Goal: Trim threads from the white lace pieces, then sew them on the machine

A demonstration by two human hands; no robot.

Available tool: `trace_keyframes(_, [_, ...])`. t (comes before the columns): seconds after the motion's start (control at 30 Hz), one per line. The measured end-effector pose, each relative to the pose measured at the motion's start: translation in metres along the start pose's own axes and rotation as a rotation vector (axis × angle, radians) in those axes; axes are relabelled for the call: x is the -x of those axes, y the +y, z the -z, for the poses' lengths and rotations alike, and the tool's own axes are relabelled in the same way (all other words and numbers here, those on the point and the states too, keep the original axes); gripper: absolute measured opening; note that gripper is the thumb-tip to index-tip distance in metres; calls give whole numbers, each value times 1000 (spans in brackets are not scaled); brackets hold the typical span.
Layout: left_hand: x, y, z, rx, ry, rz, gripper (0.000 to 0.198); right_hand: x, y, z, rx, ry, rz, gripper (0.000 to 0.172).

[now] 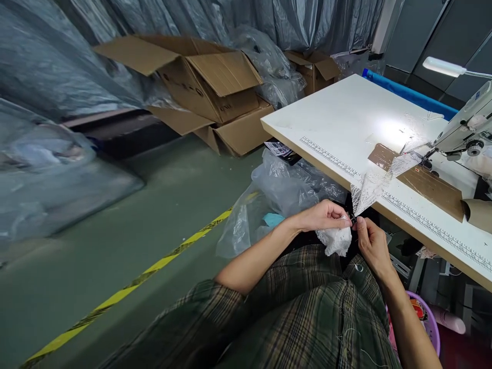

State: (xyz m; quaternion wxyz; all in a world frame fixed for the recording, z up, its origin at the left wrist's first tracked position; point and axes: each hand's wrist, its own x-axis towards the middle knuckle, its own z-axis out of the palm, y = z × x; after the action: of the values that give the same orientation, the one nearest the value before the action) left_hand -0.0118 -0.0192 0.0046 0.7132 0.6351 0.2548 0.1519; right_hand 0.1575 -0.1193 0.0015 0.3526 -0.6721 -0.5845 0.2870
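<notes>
A strip of white lace [369, 187] runs from under the sewing machine [467, 128] across the white table [346, 118] and drops over its front edge into my lap. My left hand [323, 215] is closed on the bunched end of the lace [336, 240]. My right hand [371, 243] pinches the lace right beside it, fingertips almost touching the left hand's. A small dark thing sits between the fingertips; I cannot make it out. Both hands are below the table's edge, above my plaid-clad lap.
A brown cardboard piece [423, 182] lies on the table by the machine, and ruler markings [330, 154] run along the edge. Clear plastic bags [277, 195] sit on the floor under the table. Open cardboard boxes [207, 87] stand at the back. A yellow floor stripe [126, 292] runs diagonally left.
</notes>
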Motion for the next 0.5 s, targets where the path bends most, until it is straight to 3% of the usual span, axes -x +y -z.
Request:
trace_keyframes(0.2, [2, 5, -3, 39, 34, 34, 42, 12, 5, -7, -86, 24, -104, 64])
trace_keyframes(0.5, [3, 7, -7, 36, 1, 49, 47, 13, 5, -15, -91, 42, -37, 51])
